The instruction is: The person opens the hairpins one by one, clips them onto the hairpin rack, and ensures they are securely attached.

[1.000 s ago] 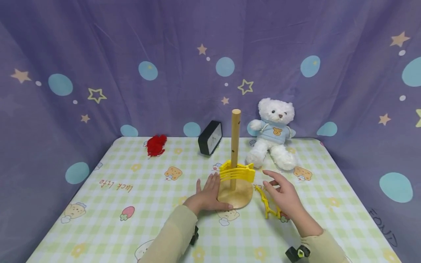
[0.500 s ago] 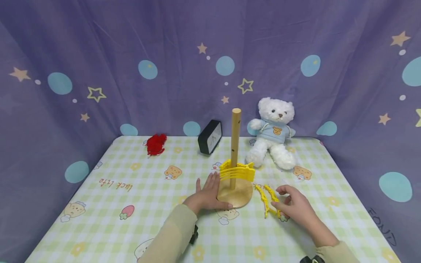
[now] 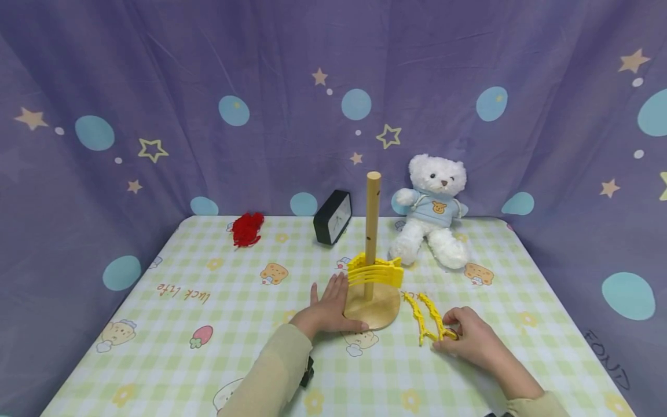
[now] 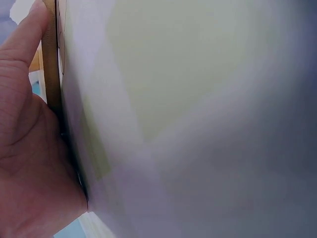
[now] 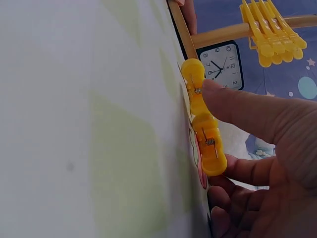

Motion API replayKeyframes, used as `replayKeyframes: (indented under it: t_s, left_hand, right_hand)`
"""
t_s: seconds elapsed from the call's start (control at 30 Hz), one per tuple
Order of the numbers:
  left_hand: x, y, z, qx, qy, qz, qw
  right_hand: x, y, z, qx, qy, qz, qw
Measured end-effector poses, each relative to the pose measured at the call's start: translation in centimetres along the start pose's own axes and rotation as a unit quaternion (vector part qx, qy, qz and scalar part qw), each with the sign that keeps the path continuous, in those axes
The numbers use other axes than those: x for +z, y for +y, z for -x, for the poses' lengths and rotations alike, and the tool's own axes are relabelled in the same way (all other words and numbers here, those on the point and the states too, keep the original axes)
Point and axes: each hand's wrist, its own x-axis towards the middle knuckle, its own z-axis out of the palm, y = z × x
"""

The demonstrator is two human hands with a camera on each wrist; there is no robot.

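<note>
A wooden stand has an upright pole (image 3: 372, 226) on a flat round base (image 3: 377, 315). Several yellow hair clips (image 3: 376, 274) hang round the pole low down. My left hand (image 3: 328, 310) rests against the base's left side, fingers straight, thumb along its front edge. Right of the base, two more clips lie side by side on the table: a left clip (image 3: 417, 315) and a right clip (image 3: 433, 315). My right hand (image 3: 471, 339) has thumb and fingers at the right clip's handle end, pinching it. Metal springs show on both clips (image 5: 210, 142) in the right wrist view.
A black-framed clock (image 3: 333, 218) stands behind the pole. The white teddy bear (image 3: 435, 214) sits at the back right, and a red bundle of yarn (image 3: 247, 230) lies at the back left. A purple curtain (image 3: 281, 168) borders the checked tablecloth (image 3: 208, 359).
My right hand has moved right and toward me, from beside the stand down to the right clip's handle end, uncovering that clip. The left hand has stayed on the base.
</note>
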Motion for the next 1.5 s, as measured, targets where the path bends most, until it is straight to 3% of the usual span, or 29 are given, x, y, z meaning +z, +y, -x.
replayKeyframes:
  t_s: [0.17, 0.4, 0.57, 0.73, 0.97, 1.13, 1.37, 1.5]
  left_hand:
    - [0.3, -0.3, -0.3, 0.001, 0.001, 0.001, 1.0]
    - [-0.5, 0.6, 0.5, -0.001, 0.0, 0.002, 1.0]
    - [-0.2, 0.4, 0.2, -0.005, -0.002, 0.003, 1.0]
    - [0.5, -0.3, -0.4, -0.001, 0.002, 0.008, 1.0]
    - [0.5, -0.6, -0.5, -0.002, 0.005, 0.007, 1.0]
    - [0.4, -0.4, -0.4, -0.008, 0.001, 0.007, 0.9999]
    - [0.1, 0.1, 0.1, -0.005, -0.001, 0.012, 0.9999]
    - [0.2, 0.0, -0.1, -0.005, 0.002, 0.014, 0.9999]
  right_hand:
    - [0.1, -0.1, 0.0, -0.006, -0.002, 0.009, 0.9999]
    - [0.1, -0.2, 0.0, -0.003, -0.002, 0.017, 0.9998]
    - [0.0, 0.1, 0.1, -0.008, -0.001, 0.01, 0.9999]
    - [-0.4, 0.4, 0.1, -0.007, -0.005, -0.029, 0.9995]
    - [-1.1, 0.1, 0.1, 0.03, -0.011, -0.095, 0.995]
    - [-1.4, -0.6, 0.3, 0.026, 0.027, -0.144, 0.9889]
    - [-2.6, -2.2, 0.4, -0.048, 0.118, -0.148, 0.9807]
    - [-3.1, -3.1, 0.5, -0.098, 0.174, -0.139, 0.9701]
